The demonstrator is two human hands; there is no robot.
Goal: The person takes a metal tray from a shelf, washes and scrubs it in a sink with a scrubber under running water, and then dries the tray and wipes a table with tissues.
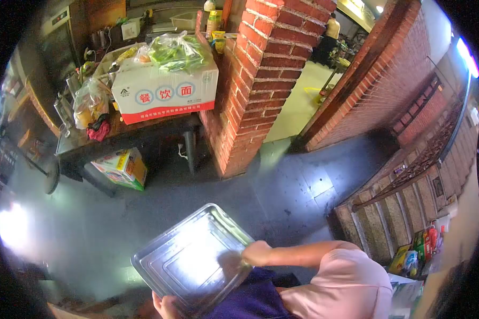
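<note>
A shiny rectangular metal tray (189, 255) with a raised rim is held tilted in front of my body, at the bottom centre. My right hand (257, 253) grips its right edge, with the arm stretched across from a pink sleeve. At its lower left corner, my left hand (165, 307) has its fingers on the rim. Bright light reflects off the tray's middle. Part of its lower edge lies against a dark blue apron (250, 300).
A white and red carton (165, 93) with bagged greens stands on a dark table (72, 141). Below is another box (123, 169). A brick pillar (261, 80) rises at centre, stairs (394, 218) on the right. A person (331, 32) is far back.
</note>
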